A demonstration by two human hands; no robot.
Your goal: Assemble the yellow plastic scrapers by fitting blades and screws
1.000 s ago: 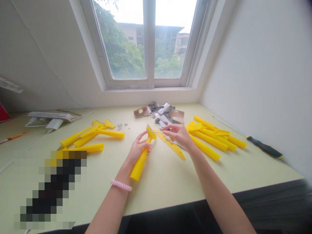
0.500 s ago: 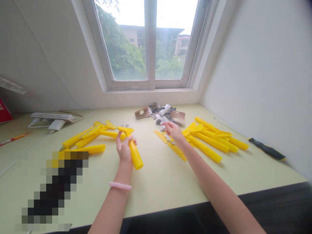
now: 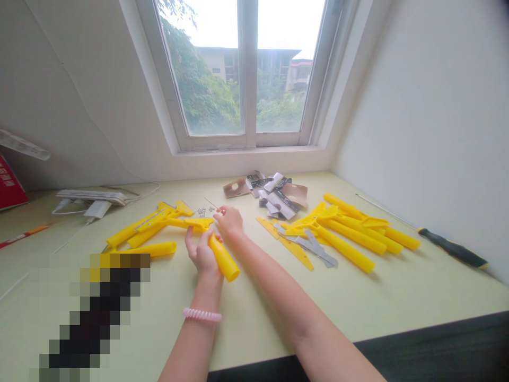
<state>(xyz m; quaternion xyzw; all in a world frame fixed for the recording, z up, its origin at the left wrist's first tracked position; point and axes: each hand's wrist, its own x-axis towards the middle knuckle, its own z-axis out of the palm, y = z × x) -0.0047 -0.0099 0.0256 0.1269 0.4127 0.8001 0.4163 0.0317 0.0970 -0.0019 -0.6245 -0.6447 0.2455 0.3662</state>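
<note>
On my feed the left hand is closed around a yellow plastic scraper handle, fingers wrapped just under its flat, T-shaped yellow head. The handle's thick end points down and to the right, toward the right forearm. The right hand sits just beside that head, with its fingertips pinched together. I can't tell whether they hold anything small. A thin metal pin shows just beyond them, but I can't tell if it is in their grip.

A loose scatter of tiny silver screws lies just ahead of the right fingertips, with nothing between them. To the left, a heap of yellow scrapers sits close to the held head, and I can't tell if they touch. To the right lie another yellow heap, flat yellow strips and grey metal blades. Torn brown-and-white packaging cards sit beyond, under the white-framed window.

Further out on the pale green desk are a black-and-yellow screwdriver, a white power strip and a red box. A pixelated patch hides whatever lies at front left.
</note>
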